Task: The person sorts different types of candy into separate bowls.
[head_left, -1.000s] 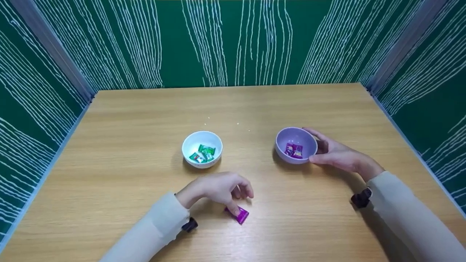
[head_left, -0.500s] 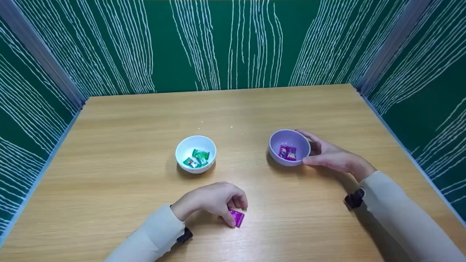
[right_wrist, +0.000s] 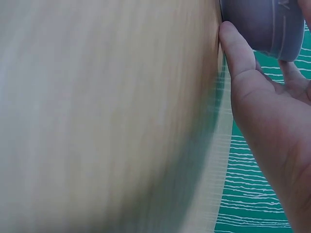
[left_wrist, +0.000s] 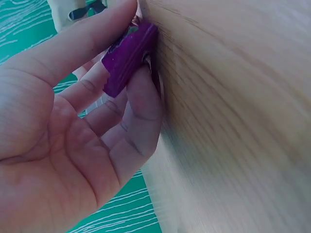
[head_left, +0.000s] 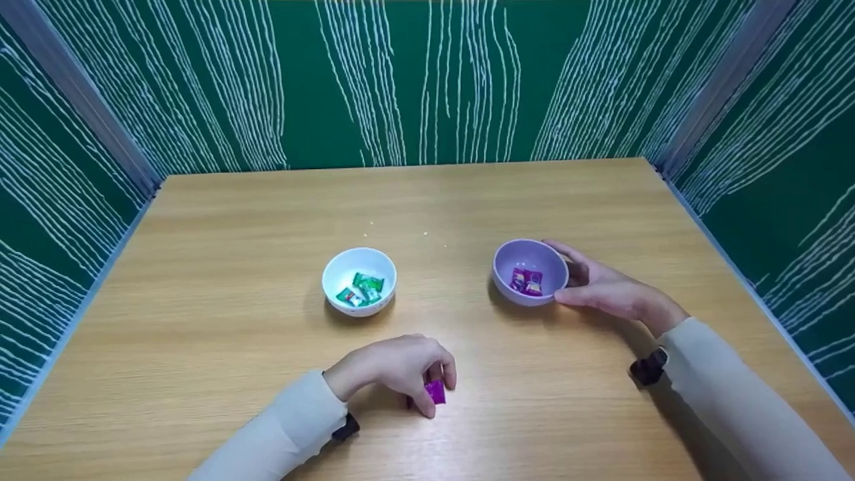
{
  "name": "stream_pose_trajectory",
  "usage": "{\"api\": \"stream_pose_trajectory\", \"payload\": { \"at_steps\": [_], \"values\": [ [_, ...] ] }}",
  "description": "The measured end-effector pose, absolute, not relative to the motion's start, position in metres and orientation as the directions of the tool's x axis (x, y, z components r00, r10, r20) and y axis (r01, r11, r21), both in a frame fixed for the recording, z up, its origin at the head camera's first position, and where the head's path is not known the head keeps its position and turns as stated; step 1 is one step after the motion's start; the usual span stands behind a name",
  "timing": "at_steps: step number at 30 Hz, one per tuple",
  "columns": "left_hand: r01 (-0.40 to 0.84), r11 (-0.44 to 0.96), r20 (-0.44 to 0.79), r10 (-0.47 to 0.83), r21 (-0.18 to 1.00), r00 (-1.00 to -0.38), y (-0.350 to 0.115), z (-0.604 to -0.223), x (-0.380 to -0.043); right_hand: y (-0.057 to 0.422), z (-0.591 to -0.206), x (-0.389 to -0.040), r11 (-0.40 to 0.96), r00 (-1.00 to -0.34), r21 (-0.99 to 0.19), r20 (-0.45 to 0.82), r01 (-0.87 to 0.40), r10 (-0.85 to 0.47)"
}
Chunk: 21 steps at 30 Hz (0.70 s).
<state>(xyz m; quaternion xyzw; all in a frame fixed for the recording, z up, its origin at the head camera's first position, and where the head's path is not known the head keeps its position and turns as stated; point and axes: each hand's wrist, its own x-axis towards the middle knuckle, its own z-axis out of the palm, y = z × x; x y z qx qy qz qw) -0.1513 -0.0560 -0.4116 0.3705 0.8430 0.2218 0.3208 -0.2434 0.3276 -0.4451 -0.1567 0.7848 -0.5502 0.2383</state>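
A purple-wrapped candy [head_left: 436,392] is pinched between the thumb and fingers of my left hand [head_left: 401,364], low over the front middle of the table. In the left wrist view the candy [left_wrist: 129,58] is tilted between thumb and fingers, close to the wood; part of it is hidden. My right hand [head_left: 604,287] grips the right side of a purple bowl [head_left: 528,252], thumb on its near side and fingers behind. Purple-wrapped candies [head_left: 527,282] lie in that bowl. The right wrist view shows the bowl's outer wall [right_wrist: 257,24] against the hand.
Left of the purple bowl stands a white bowl [head_left: 344,267] holding several green-wrapped candies [head_left: 364,288]. Small pale specks [head_left: 425,234] dot the wooden table [head_left: 254,227] behind the bowls. Green panels with white lines [head_left: 467,80] border the back and both sides.
My left thumb has gone from lying on top of the candy to pinching it with the fingers, and the candy has tilted. The right hand keeps its grip on the bowl. The head view shifted slightly.
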Motion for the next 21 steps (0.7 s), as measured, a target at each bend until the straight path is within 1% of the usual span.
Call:
{"api": "stream_pose_trajectory", "payload": {
  "at_steps": [4, 11, 17, 21],
  "values": [
    [0.482, 0.615, -0.375, 0.777, 0.624, -0.507, -0.0544, -0.4145, -0.1531, 0.3299, -0.4463, -0.2415, 0.346, -0.835, -0.938, -0.210, 0.025, -0.508],
    [0.349, 0.636, -0.449, 0.751, 0.688, -0.484, -0.0544, -0.4141, -0.1537, 0.3305, -0.4485, -0.2411, 0.347, -0.831, -0.938, -0.206, 0.017, -0.517],
    [0.336, 0.571, -0.412, 0.799, 0.749, -0.437, -0.0523, -0.4135, -0.1567, 0.3295, -0.4449, -0.2445, 0.360, -0.830, -0.933, -0.213, 0.016, -0.515],
    [0.306, 0.542, -0.401, 0.815, 0.782, -0.418, -0.0513, -0.4163, -0.1567, 0.3283, -0.4450, -0.2438, 0.357, -0.829, -0.933, -0.226, 0.035, -0.511]
  ]
}}
